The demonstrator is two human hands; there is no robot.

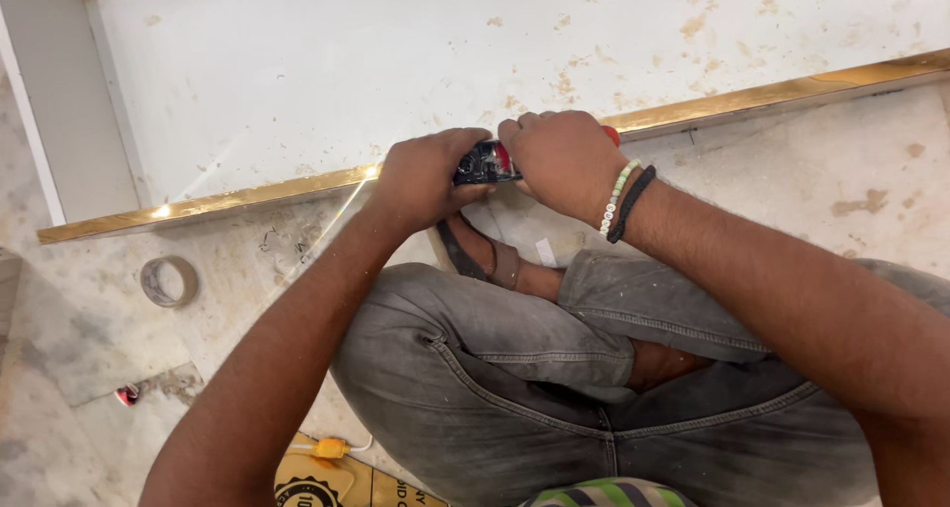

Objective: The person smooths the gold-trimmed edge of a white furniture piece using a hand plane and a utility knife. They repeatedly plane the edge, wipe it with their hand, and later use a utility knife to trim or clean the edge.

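We see only a sliver of the small black and red tool (487,161), since our left hand (427,179) and right hand (559,161) close over most of it, so we cannot tell what kind it is. Our right forearm runs off the right edge. The yellow board (341,479) by our knee is cut by the bottom edge. The small red object (127,395) on the floor is too small to identify.

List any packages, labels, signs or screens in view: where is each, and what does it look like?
Printed cardboard: flat on the floor at the bottom edge, beside the person's knee; tan-yellow with black markings and part of a round black emblem.
Small white tag or scrap: by the sandalled foot; rectangular, too small to tell more.
No screens or signs.
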